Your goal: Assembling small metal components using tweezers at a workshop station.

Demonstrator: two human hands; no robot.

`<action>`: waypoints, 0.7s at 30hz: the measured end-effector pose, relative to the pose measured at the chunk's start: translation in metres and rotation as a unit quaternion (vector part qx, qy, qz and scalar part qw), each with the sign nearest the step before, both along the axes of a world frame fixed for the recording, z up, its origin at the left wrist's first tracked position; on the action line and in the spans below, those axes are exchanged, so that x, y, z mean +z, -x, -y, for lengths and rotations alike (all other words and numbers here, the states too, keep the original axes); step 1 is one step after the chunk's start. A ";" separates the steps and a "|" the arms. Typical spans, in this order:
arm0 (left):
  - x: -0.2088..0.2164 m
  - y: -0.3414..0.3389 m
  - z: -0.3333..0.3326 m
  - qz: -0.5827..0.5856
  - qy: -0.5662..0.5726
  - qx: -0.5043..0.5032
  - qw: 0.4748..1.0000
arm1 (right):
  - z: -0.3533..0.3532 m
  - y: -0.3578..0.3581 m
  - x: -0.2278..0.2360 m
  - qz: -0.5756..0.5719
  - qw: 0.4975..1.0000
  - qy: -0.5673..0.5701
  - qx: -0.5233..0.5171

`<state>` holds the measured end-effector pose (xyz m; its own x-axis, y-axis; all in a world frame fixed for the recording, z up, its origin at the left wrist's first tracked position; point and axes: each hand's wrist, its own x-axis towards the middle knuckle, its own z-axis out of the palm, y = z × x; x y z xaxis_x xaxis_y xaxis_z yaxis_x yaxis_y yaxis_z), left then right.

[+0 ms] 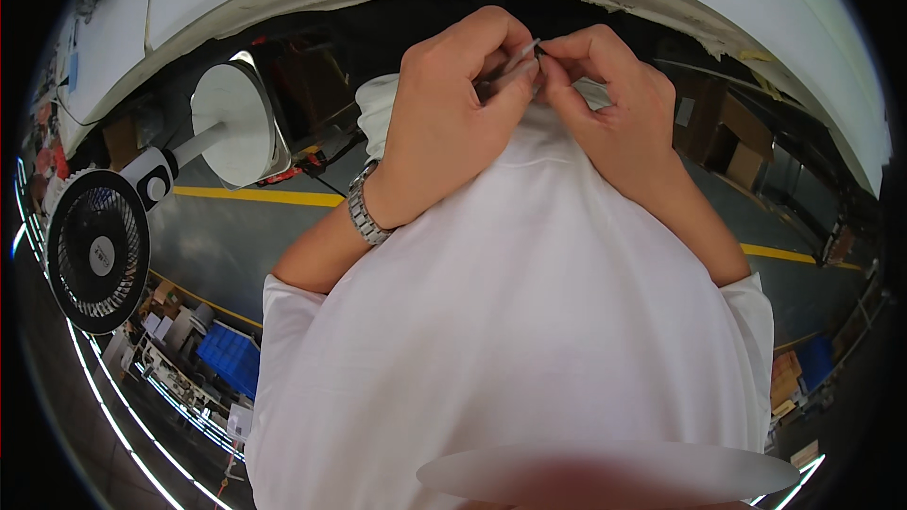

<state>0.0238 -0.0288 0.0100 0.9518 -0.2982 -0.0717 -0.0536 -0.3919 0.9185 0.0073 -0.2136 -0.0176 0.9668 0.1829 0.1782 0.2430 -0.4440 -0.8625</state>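
small thin piece (522, 55): beyond and right of your watch (361, 206), between your fingertips (mostly covered, so you can't tell its full shape).
left hand (452, 106): just beyond the watch, your thumb and fingers pinching the piece.
right hand (619, 94): farther right of the watch, your fingertips pinched at its dark end.
piece's feel: probably light, fairly stiff, easily dropped.
piece's edges: likely your best hold, gently.

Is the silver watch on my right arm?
No, the silver watch sits just behind your left hand, not your right hand.
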 end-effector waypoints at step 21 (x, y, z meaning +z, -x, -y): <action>0.016 0.008 -0.034 -0.092 0.227 0.124 0.962 | -0.025 -0.023 -0.008 0.036 0.953 -0.271 0.132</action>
